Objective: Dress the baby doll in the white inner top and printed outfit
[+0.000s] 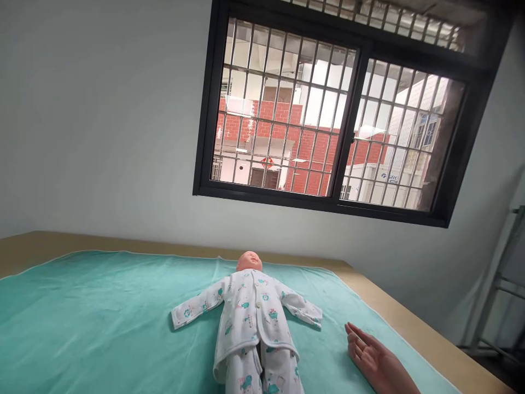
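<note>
Doll (255, 312) lies face up on the green blanket (102, 317), arms spread, dressed in white printed baby pyjamas (256, 323); no writing on them is readable. Right hand (369, 353) rests palm-up on the blanket near the doll's sleeve, fingers loose, grasping nothing. Left hand is out of sight. Behind, a barred window (328, 115) shows red brick.

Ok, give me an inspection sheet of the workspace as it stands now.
Surface: teal cloth sheet spread flat over a tan table.
Things: baby doll in white printed pyjamas lying face up, sleeves spread.
Clutter: nothing seen.
Hands: right hand open, palm up, resting on the sheet beside the doll, not touching it; left hand not in view.
Cables: nothing seen.
Surroundings: grey wall, black-framed barred window, metal rack at right.
</note>
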Demonstrator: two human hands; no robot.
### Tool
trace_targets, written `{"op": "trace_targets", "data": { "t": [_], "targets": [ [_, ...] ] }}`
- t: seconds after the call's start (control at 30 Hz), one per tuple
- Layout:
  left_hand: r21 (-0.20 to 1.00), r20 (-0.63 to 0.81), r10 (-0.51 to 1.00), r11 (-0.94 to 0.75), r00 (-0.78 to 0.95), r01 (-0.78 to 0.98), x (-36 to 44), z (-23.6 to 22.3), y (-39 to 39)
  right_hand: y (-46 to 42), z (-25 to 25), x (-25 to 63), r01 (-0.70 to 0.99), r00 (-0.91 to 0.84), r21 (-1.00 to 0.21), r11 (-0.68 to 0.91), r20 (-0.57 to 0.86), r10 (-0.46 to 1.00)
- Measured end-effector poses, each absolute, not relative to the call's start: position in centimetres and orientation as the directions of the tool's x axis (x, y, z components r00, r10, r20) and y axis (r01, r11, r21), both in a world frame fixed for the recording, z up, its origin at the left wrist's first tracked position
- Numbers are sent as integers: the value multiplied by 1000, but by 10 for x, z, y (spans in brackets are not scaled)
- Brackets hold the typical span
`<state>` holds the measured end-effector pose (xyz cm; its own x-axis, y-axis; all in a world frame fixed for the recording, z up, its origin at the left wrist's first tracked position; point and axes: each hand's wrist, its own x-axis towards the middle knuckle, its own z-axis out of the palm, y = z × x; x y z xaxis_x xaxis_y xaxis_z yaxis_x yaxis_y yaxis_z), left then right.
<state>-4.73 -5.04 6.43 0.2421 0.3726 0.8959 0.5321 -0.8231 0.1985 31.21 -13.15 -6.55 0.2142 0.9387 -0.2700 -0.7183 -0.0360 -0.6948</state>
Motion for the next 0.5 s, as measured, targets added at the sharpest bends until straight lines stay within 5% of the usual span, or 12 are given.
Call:
{"op": "trace_targets", "data": {
  "t": [0.33, 0.5],
  "targets": [
    [490, 794, 585, -776, 164, 397, -71, 66, -60, -140, -61, 299, -542, 142, -838, -61, -162, 977],
    [621, 710, 677, -732, 195, 279, -92, 27, -126, -143, -56, 290, -474, 131, -877, -82, -162, 978]
  ]
}}
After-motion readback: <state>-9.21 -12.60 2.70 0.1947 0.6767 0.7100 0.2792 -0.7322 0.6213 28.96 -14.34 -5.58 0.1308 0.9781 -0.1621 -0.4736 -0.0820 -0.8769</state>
